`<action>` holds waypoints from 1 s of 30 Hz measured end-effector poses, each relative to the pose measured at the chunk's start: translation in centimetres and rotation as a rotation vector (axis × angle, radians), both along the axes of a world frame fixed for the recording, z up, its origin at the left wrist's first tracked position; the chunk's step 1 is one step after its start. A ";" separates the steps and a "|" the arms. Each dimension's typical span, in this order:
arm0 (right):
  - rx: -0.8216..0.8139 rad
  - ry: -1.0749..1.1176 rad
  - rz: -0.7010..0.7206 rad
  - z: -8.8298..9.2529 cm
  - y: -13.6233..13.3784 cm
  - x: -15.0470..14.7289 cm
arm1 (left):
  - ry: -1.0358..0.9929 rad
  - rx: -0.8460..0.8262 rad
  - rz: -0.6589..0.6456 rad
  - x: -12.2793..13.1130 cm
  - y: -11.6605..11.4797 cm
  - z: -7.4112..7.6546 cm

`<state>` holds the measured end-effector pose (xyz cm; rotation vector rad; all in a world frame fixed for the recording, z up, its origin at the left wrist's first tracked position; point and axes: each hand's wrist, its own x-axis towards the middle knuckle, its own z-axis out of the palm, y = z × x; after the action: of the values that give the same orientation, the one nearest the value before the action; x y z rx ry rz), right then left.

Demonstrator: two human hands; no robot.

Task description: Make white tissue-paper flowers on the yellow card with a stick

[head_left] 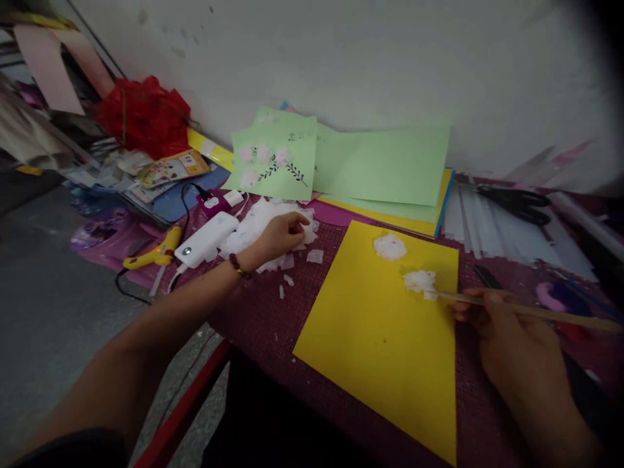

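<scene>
My right hand grips a thin wooden stick whose tip touches a small white paper scrap at a crumpled white tissue-paper tuft. That tuft sits on a yellow sheet of paper, just below a rounder white tuft. Over at the left, my left hand is at the right side of a loose pile of white tissue-paper pieces. Its fingers are curled in and closed; what they hold, if anything, is hidden.
Green sheets lean on the wall, one bearing a pink-flower picture. A yellow glue gun, a white power bank and a purple adapter lie left. Black-handled scissors rest on clear glue sticks at right.
</scene>
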<state>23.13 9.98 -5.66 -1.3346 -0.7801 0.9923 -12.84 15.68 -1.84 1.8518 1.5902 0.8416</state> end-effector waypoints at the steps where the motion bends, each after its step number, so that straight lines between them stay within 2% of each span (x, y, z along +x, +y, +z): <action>1: 0.009 -0.010 0.011 0.0 0.0 0.0 | -0.066 0.000 -0.004 0.5 -0.2 1.1; 5: 0.102 -0.026 0.137 -0.2 0.1 0.2 | -0.177 0.002 -0.054 5.3 -0.7 5.4; 7: 0.118 -0.064 0.145 -0.4 0.2 0.4 | -0.225 -0.016 -0.168 8.8 -0.3 6.2; 9: 0.130 -0.126 0.154 -0.4 0.1 0.5 | -0.316 0.005 -0.265 12.2 0.4 5.5; 12: 0.145 -0.221 0.183 -0.2 -0.2 0.5 | -0.450 -0.019 -0.297 15.8 1.4 2.3; 15: 0.161 -0.270 0.210 0.1 -0.2 0.4 | -0.607 -0.148 -0.280 16.6 1.9 -1.1; 17: 0.172 -0.292 0.209 0.1 -0.1 0.3 | -0.692 -0.216 -0.270 16.3 1.9 -2.5; 19: 0.182 -0.338 0.219 0.1 0.1 0.1 | -0.728 -0.253 -0.266 16.0 1.8 -3.1; 24: 0.228 -0.501 0.295 0.0 0.3 -0.5 | -0.745 -0.314 -0.258 16.1 1.9 -3.1; 30: 0.209 -0.524 0.274 0.1 0.5 -0.7 | -0.754 -0.302 -0.301 16.2 2.4 -3.8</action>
<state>22.46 10.44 -5.59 -1.3395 -1.4547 0.7440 3.39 18.08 -5.66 1.2846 0.8801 0.9434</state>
